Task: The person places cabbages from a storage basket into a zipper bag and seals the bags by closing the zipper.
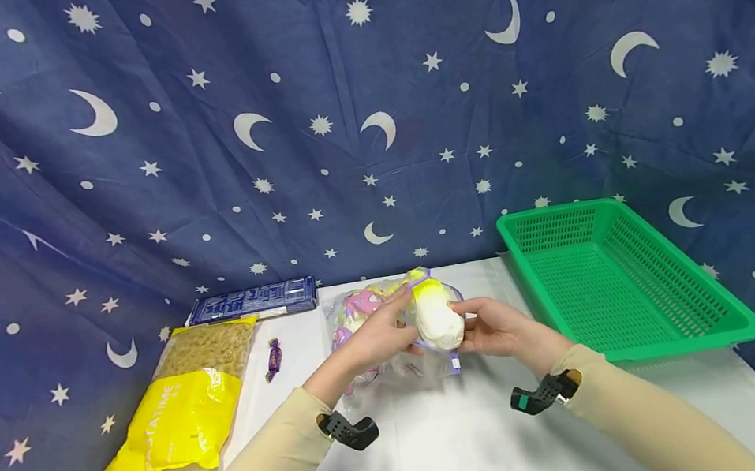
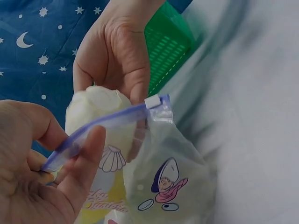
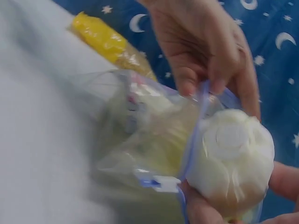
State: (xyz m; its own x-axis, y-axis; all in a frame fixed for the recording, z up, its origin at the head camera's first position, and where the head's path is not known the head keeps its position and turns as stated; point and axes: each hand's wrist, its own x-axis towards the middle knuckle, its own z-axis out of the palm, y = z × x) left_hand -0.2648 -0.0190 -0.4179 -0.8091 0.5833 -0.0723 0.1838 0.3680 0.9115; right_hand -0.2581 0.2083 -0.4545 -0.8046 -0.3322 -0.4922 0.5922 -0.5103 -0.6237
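A clear zip bag (image 2: 180, 172) with a purple edge, a white slider and printed cartoons stands mid-table, pink and yellow contents showing through. My left hand (image 1: 384, 338) pinches the purple zip edge (image 2: 117, 115) between thumb and fingers. At the bag's mouth is a white, rounded, lobed thing (image 3: 233, 156), shaped like a garlic bulb; its kind is not clear. My right hand (image 1: 508, 334) grips it from the right, with thumb and fingers around its sides. Its far part is hidden by the bag.
An open green basket (image 1: 642, 288) stands at the right. On the left lie a yellow pasta bag (image 1: 194, 419), a purple-wrapped candy (image 1: 274, 359) and a flat blue package (image 1: 253, 301). A starry blue curtain (image 1: 338, 153) hangs behind the white table (image 1: 443, 458).
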